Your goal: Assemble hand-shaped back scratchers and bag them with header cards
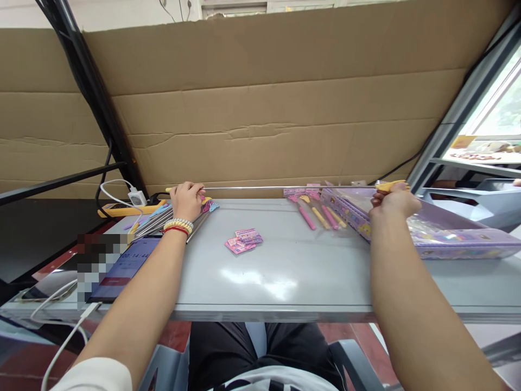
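My left hand (187,202) is closed around the yellow handle end of a telescopic back scratcher (260,188). Its thin metal rod is drawn out long and level across the back of the table. At the other end, my right hand (394,202) grips the yellow head. Under and beside my left hand lies a pile of metal-rod back scratchers (157,221) with coloured ends. Between my arms rest several small pink printed cards (244,240). Near my right hand are pink and yellow back scratchers (319,213) in clear wrappers.
A purple printed box (459,243) with clear plastic inside stands at the right, under my right forearm. On the left lie a tablet (122,271), white cables and a charger plug (137,196). A cardboard panel (264,108) closes off the table's back, beside a black metal post (97,103).
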